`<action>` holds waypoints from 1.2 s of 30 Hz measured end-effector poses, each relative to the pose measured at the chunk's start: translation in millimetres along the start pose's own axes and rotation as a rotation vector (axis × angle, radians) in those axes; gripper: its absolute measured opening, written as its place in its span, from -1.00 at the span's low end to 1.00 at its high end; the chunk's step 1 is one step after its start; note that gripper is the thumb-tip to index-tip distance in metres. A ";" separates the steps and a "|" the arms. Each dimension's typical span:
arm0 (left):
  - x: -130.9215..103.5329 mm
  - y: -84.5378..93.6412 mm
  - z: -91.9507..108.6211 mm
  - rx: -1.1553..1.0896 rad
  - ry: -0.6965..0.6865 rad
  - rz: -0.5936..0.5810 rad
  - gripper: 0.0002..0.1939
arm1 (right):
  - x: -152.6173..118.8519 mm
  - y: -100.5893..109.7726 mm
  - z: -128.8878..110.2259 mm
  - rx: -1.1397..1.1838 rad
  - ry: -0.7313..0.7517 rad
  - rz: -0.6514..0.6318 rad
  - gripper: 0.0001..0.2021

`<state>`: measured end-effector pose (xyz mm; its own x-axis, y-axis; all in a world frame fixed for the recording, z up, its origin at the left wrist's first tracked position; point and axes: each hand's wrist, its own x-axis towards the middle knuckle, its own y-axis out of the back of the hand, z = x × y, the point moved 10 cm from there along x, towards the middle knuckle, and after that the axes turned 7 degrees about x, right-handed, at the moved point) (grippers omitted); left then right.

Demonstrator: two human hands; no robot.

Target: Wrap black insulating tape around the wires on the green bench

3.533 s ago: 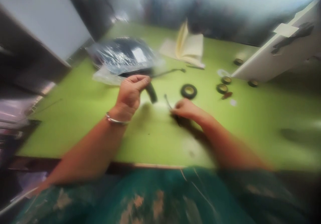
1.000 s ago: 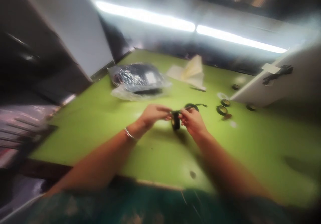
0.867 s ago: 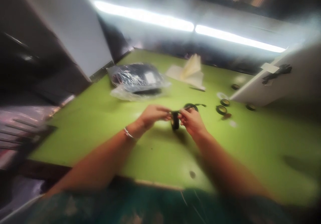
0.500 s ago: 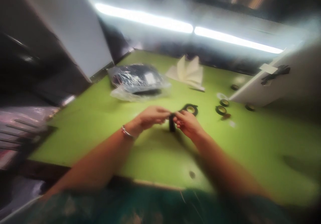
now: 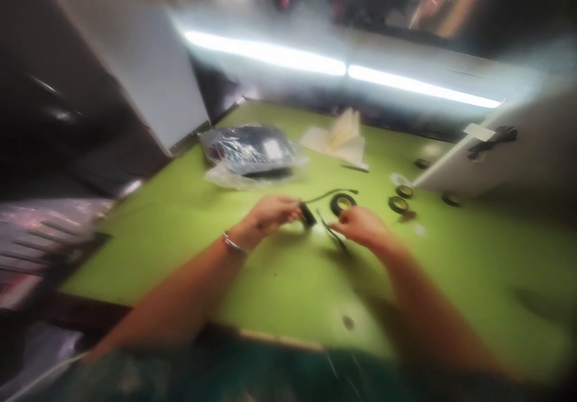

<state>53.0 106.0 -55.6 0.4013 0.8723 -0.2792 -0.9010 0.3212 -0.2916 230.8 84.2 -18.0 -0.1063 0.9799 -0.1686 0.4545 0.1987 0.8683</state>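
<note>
Left hand (image 5: 270,214) grips a black sleeve (image 5: 308,214) at mid-counter, a thin cable (image 5: 331,193) trailing from it toward the far edge. Right hand (image 5: 360,225) pinches a thin dark strip (image 5: 332,234); blur hides what it is. Risk: the strip may slip, the pinch being slight. A tape roll (image 5: 341,203) lies just beyond the hands, smaller rolls (image 5: 398,204) to the right, a plastic bag (image 5: 252,155) far left. The green counter (image 5: 279,282) near the front edge carries nothing that blocks them.
</note>
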 end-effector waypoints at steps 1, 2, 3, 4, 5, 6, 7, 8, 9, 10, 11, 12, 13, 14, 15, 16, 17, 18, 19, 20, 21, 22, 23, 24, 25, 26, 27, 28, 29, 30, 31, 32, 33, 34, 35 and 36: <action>-1.0 -4.7 -1.2 -0.020 0.011 -0.029 -0.85 | -1.6 10.6 -9.8 -0.015 0.057 0.154 -0.70; -1.9 -9.3 -2.8 -0.032 0.019 -0.057 -0.85 | -4.6 16.2 -21.7 0.020 0.139 0.269 -0.72; -2.7 -13.4 -4.4 -0.038 0.024 -0.083 -0.84 | -7.3 15.2 -34.2 0.099 0.239 0.315 -0.73; -3.3 -17.0 -5.9 -0.038 0.025 -0.105 -0.83 | -9.5 10.8 -46.0 0.201 0.344 0.315 -0.72; -3.9 -19.7 -7.1 -0.033 0.021 -0.121 -0.82 | -10.7 5.0 -54.9 0.304 0.428 0.287 -0.68; -4.4 -21.9 -7.5 -0.025 0.011 -0.134 -0.81 | -10.5 -0.5 -59.3 0.411 0.471 0.248 -0.64; -4.9 -23.8 -7.2 -0.018 -0.006 -0.143 -0.79 | -9.0 -6.5 -60.7 0.521 0.486 0.191 -0.62; -5.6 -25.6 -6.2 -0.012 -0.026 -0.152 -0.76 | -6.7 -12.0 -59.4 0.630 0.474 0.132 -0.61; -6.4 -27.7 -4.9 -0.007 -0.047 -0.161 -0.73 | -4.3 -16.3 -56.3 0.734 0.447 0.080 -0.62; -7.5 -30.0 -3.8 -0.005 -0.063 -0.171 -0.70 | -2.1 -19.9 -52.6 0.826 0.413 0.035 -0.63; -8.6 -32.4 -2.8 -0.006 -0.074 -0.180 -0.67 | -0.4 -22.2 -48.8 0.908 0.378 0.001 -0.63; -9.6 -34.4 -2.1 -0.011 -0.081 -0.185 -0.66 | 0.9 -23.2 -45.1 0.980 0.347 -0.016 -0.63; -10.4 -35.9 -1.6 -0.019 -0.085 -0.184 -0.65 | 1.9 -23.8 -41.9 1.043 0.317 -0.028 -0.64; -11.1 -36.8 -1.0 -0.029 -0.088 -0.179 -0.66 | 2.6 -24.7 -39.4 1.097 0.286 -0.037 -0.65; -11.4 -37.2 -0.5 -0.041 -0.091 -0.170 -0.67 | 2.9 -25.5 -37.7 1.144 0.257 -0.044 -0.68; -11.6 -37.2 -0.2 -0.052 -0.091 -0.161 -0.68 | 2.8 -26.2 -37.0 1.178 0.232 -0.049 -0.72; -11.7 -37.0 -0.1 -0.059 -0.089 -0.154 -0.68 | 2.4 -26.3 -36.7 1.197 0.213 -0.047 -0.76; -11.7 -36.9 -0.1 -0.060 -0.088 -0.149 -0.67 | 1.6 -26.3 -37.1 1.204 0.199 -0.045 -0.79; -11.6 -36.4 0.2 -0.051 -0.090 -0.144 -0.66 | 0.7 -26.0 -38.3 1.205 0.196 -0.045 -0.81; -11.6 -35.8 0.8 -0.031 -0.096 -0.136 -0.64 | -0.2 -25.5 -39.8 1.205 0.200 -0.045 -0.82; -11.7 -35.4 1.4 0.005 -0.106 -0.131 -0.61 | -0.8 -25.5 -41.1 1.199 0.205 -0.043 -0.84; -11.8 -35.3 2.1 0.060 -0.117 -0.129 -0.59 | -0.8 -26.1 -41.4 1.182 0.204 -0.038 -0.85; -12.0 -35.2 2.7 0.132 -0.130 -0.124 -0.58 | -0.1 -27.3 -40.5 1.155 0.194 -0.026 -0.86; -12.0 -34.6 3.7 0.217 -0.147 -0.114 -0.57 | 1.3 -29.1 -38.6 1.116 0.176 -0.007 -0.88; -12.0 -33.8 5.1 0.307 -0.169 -0.098 -0.58 | 3.0 -30.9 -36.2 1.072 0.155 0.017 -0.89; -12.0 -32.8 6.9 0.390 -0.193 -0.079 -0.59 | 4.6 -32.5 -34.3 1.025 0.138 0.042 -0.90; -11.9 -31.8 8.5 0.455 -0.215 -0.059 -0.59 | 5.7 -33.5 -33.2 0.984 0.128 0.065 -0.90; -11.9 -31.0 9.3 0.492 -0.227 -0.042 -0.59 | 6.0 -33.6 -32.7 0.944 0.122 0.087 -0.91; -11.7 -30.9 8.6 0.506 -0.224 -0.038 -0.58 | 5.5 -33.1 -33.4 0.898 0.124 0.098 -0.91; -11.2 -31.3 5.9 0.495 -0.202 -0.043 -0.55 | 4.3 -32.1 -34.8 0.851 0.130 0.099 -0.91; -10.4 -31.1 1.9 0.471 -0.166 -0.046 -0.53 | 2.6 -29.7 -34.7 0.777 0.123 0.107 -0.91; -9.2 -31.5 -2.7 0.461 -0.126 -0.056 -0.52 | 0.7 -27.6 -38.0 0.693 0.148 0.088 -0.91; -7.5 -30.9 -5.0 0.465 -0.110 -0.052 -0.52 | -1.3 -25.2 -42.4 0.630 0.189 0.058 -0.91; -5.1 -30.6 -6.8 0.490 -0.099 -0.051 -0.52 | -2.8 -22.6 -45.4 0.585 0.223 0.028 -0.90; -2.1 -30.0 -6.9 0.524 -0.105 -0.044 -0.52 | -3.8 -20.2 -46.9 0.553 0.245 -0.002 -0.90; 1.0 -28.3 -5.6 0.563 -0.122 -0.022 -0.51 | -4.6 -17.3 -47.7 0.527 0.263 -0.026 -0.90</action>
<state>79.8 95.7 -52.7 0.4293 0.8886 -0.1615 -0.8547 0.4575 0.2452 181.2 75.6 -10.1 -0.3083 0.9513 -0.0072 0.8199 0.2695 0.5051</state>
